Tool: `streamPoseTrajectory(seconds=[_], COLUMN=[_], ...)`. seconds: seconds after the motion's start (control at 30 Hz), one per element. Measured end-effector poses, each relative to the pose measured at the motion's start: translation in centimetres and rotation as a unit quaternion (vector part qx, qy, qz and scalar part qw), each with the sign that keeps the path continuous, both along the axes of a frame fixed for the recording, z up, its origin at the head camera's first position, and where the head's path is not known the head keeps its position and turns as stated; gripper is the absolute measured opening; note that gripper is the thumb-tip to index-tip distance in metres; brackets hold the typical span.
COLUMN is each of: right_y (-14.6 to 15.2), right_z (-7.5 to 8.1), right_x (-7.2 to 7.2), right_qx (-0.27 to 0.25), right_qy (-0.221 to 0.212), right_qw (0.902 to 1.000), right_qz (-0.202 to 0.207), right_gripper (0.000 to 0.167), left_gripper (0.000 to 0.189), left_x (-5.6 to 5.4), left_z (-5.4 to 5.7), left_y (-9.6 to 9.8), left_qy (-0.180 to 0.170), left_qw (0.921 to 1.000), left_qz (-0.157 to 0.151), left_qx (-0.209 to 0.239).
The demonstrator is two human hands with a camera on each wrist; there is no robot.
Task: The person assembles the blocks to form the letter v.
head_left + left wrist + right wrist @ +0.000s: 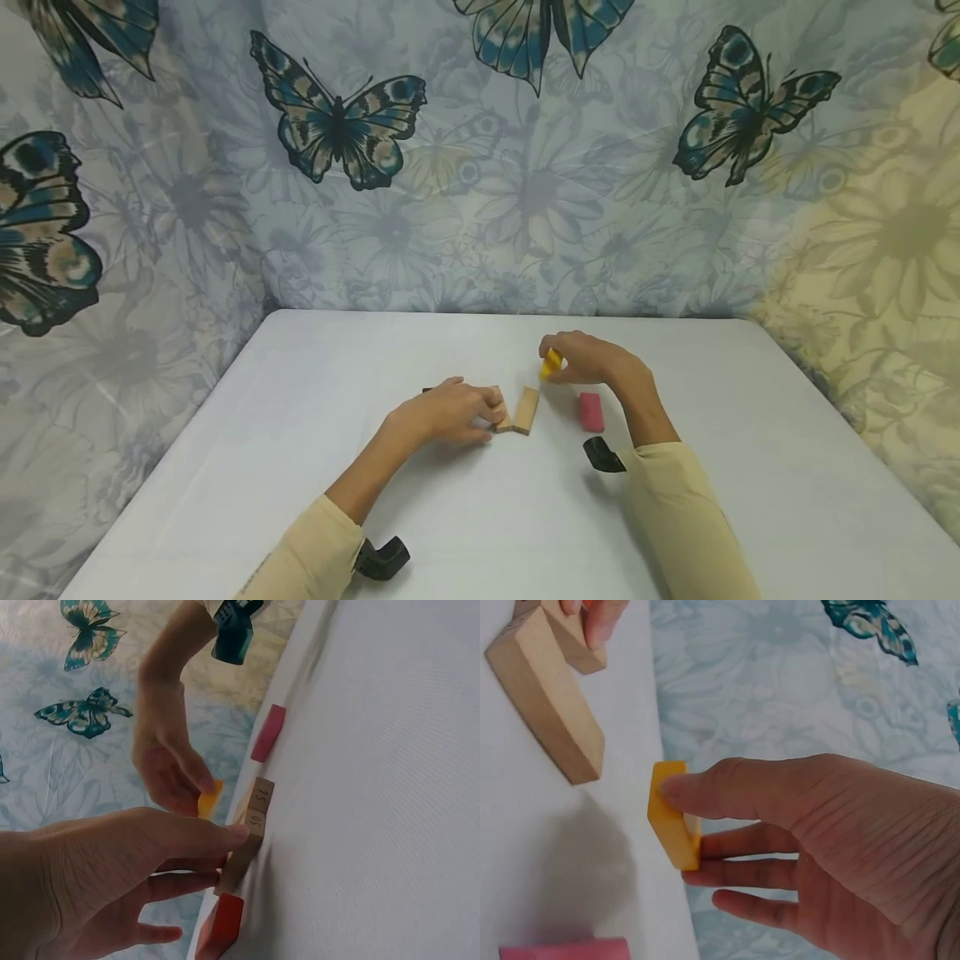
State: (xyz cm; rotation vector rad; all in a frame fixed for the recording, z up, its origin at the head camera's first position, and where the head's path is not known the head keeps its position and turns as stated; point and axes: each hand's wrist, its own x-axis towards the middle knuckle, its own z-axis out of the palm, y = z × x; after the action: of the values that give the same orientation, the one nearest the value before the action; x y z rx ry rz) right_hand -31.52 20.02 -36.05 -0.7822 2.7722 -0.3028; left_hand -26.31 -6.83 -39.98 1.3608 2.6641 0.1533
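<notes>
My left hand (453,411) pinches a plain wooden block (238,862) at the middle of the table, thumb at its near end and fingertips along its side. A second wooden block (527,411) lies right beside it, the two near ends close together. Both near ends carry small dark printed marks. To the right and farther back, my right hand (588,357) holds a yellow block (673,817) between thumb and fingertips, raised over the table. An orange-red block (220,928) stands beside the left hand's fingers; the left hand hides it in the head view.
A pink block (591,412) lies near the right forearm. The white table (262,467) meets cloth walls printed with butterflies at its back and sides. Black camera mounts (382,558) stick out from both sleeves.
</notes>
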Motion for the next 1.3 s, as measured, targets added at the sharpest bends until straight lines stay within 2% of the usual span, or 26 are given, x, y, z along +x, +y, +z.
streamPoseTrajectory(seconds=[0.17,0.3,0.5,0.77,1.0,1.1,1.3], right_y=[-0.5,-0.7,-1.1,-1.5,-1.4,-1.3,-1.1], right_z=[-0.9,-1.5,-2.1,-2.5,-2.3,-2.2,-2.2], right_x=[-0.9,-1.1,-0.9,-0.9,-0.8,-0.8,-0.6], right_qx=[0.0,0.003,0.011,0.026,0.007,0.014,0.018], right_qy=[-0.006,-0.009,-0.019,-0.023,-0.033,-0.041,-0.034], right_qw=[0.9999,0.9996,0.9986,0.9984,0.9981,0.9974,0.9987], right_qz=[-0.009,-0.027,-0.048,-0.045,-0.052,-0.058,-0.034], right_gripper=[0.038,0.038,0.04,0.04,0.034,0.036,0.041], left_gripper=[0.022,0.028,0.033,0.031,0.034,0.036,0.036], left_x=[0.1,0.1,0.1,0.2,0.4,0.4,0.5], left_z=[0.0,0.0,0.1,0.1,0.1,0.1,0.0], left_y=[0.2,0.4,0.6,0.7,0.7,0.7,0.8], left_qy=[0.0,0.007,-0.004,0.003,0.004,0.004,0.007], left_qw=[0.9999,0.9994,0.9977,0.9978,0.997,0.9974,0.9975], left_qz=[0.015,0.028,0.061,0.057,0.066,0.063,0.061], left_qx=[-0.007,-0.018,-0.027,-0.033,-0.04,-0.034,-0.033])
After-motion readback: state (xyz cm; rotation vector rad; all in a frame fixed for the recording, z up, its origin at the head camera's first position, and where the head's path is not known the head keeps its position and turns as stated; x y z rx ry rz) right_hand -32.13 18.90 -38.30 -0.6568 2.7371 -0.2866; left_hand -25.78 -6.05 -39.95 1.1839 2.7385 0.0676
